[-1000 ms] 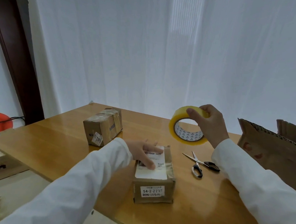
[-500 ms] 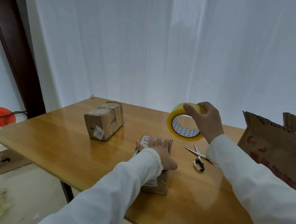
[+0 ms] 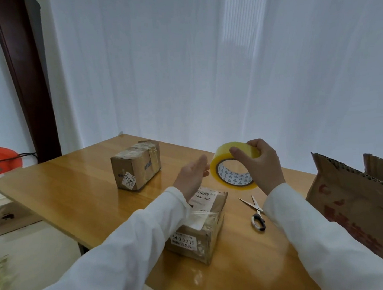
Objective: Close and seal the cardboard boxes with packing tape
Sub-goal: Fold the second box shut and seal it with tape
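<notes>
tape roll up, near box waiting for its strip

tape [image 3: 235, 166] sits in my right hand [image 3: 263, 163], held above the tabletop [image 3: 77, 190] just past the near box [image 3: 201, 224]. the right grip is wrapped round the roll, thumb over the outer yellow band and fingers curled over the top. the left hand [image 3: 193, 178] hangs beside the roll with fingers straight and relaxed, holding nothing; whether a fingertip touches the yellow edge i cannot tell.

i judge the roll light and rigid, thanks to its printed core, so holding it by the rim as now should do. the film itself will be thin, sticky and quick to fold onto itself, so i'd pinch the free end with the left fingertips and keep it taut. i cannot see where that end lies. the near box looks small, light and likely to slide on the glossy wood, so it wants a hand pressing down while the strip goes on. it has labels on top and front and some clear film across the lid already. cardboard should give a little at the flaps.

scissors [image 3: 256, 214] lie flat just right of the near box, handles toward me. a far box [image 3: 136, 165], already wrapped with tape, stands well apart toward the back left. a big open carton [image 3: 355, 205] stands at the right edge.

the tabletop is varnished wood with a sheen. behind it hangs a white curtain [image 3: 204, 66], with a dark door frame [image 3: 25, 82] and something orange [image 3: 2, 157] at the left.
</notes>
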{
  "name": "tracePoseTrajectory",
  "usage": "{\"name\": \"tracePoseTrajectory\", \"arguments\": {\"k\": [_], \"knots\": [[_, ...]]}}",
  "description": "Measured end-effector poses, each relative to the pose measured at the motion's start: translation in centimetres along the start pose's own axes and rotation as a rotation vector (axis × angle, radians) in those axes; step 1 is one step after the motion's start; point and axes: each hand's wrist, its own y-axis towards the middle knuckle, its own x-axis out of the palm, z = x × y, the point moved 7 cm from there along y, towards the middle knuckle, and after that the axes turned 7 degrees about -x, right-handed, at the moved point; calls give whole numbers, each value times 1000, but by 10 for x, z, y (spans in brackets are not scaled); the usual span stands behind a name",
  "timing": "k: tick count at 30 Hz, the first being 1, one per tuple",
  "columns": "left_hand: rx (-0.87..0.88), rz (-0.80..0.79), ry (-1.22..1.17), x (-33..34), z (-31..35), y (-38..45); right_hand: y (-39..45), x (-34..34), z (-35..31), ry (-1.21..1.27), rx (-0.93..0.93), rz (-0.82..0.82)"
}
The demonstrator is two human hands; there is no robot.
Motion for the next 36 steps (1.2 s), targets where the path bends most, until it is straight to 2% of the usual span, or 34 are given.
{"name": "tracePoseTrajectory", "arguments": {"k": [3,10,16,20,26,30,36], "knots": [[-119,-184,-109,4,-3,1,-4,7,-21,-56,-125,-49],[-191,-222,-55,-15,-4,5,-9,7,-39,-199,-309,-87],[-320,-309,-122,-3,-19,1,-13,4,-43,-135,-329,-66],[-347,-307,-123,-6,-21,0,-11,4,-46,-174,-360,-109],[-433,-339,-94,-8,-26,-1,-13,2,-48,-89,-369,-69],[-451,-352,-83,-10,-27,0,-14,3,-48,-67,-375,-62],[-387,-411,-120,-6,-26,2,-14,-1,-50,-10,-355,-40]]}}
